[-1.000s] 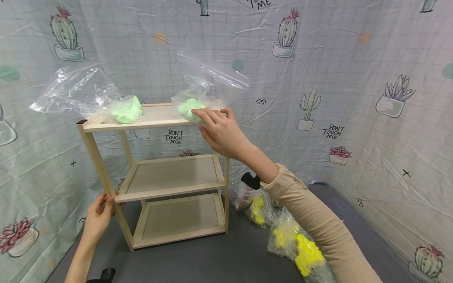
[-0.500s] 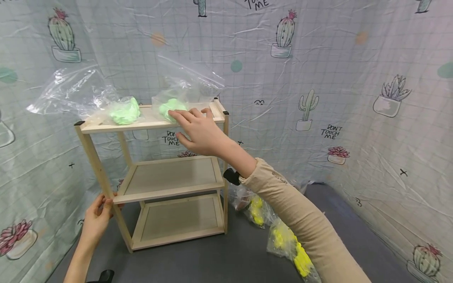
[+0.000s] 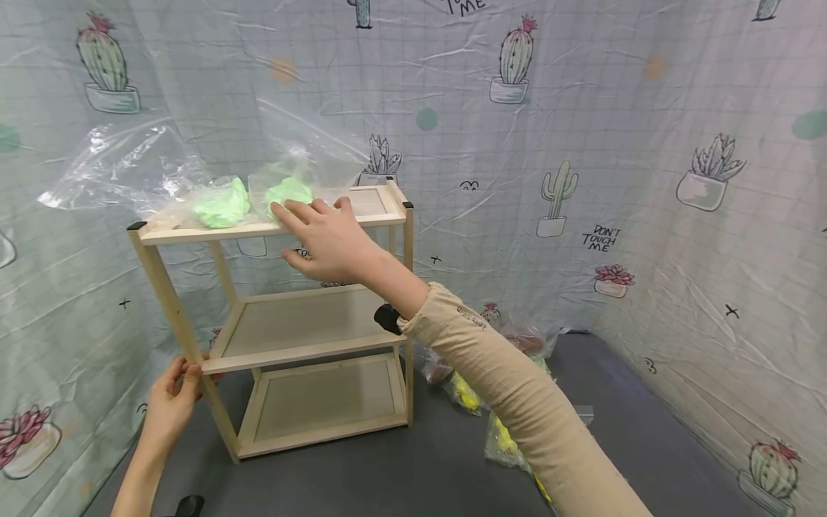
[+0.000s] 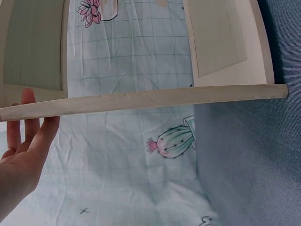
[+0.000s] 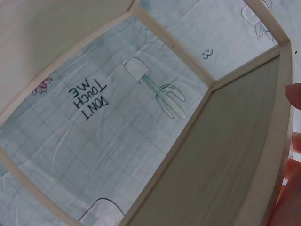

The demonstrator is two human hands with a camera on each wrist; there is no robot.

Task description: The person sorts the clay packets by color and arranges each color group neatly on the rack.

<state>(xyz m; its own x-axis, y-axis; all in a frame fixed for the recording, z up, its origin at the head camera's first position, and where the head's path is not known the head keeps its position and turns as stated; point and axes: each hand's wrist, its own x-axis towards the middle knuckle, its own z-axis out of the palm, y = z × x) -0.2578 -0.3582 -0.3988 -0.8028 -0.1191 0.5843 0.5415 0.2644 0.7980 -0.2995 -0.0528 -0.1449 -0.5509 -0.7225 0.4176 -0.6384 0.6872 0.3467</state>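
Note:
A three-tier wooden shelf [image 3: 304, 351] stands on the dark floor covering. My left hand [image 3: 171, 402] grips its left front post [image 4: 141, 100] near the middle tier; in the left wrist view the left fingers [image 4: 33, 129] wrap behind the wood. On the top tier, a clear zip bag with a light green lump [image 3: 289, 188] is touched by my right hand [image 3: 336, 244], its fingers extended at the bag's near side and its thumb apart. To its left sits another clear bag with a green lump [image 3: 222, 204]. The right wrist view catches only fingertips [image 5: 295, 141] along the shelf's edge.
Clear bags with yellow contents [image 3: 504, 436] lie right of the shelf, partly hidden by my right sleeve [image 3: 517, 388]. Behind them is a bag with reddish-brown contents [image 3: 526, 341]. A cactus-print curtain [image 3: 614, 179] encloses the back and sides.
My right hand has moved left along the top tier, and the bag under its fingers has slid left, closer to the other green bag. My left hand keeps its grip on the post.

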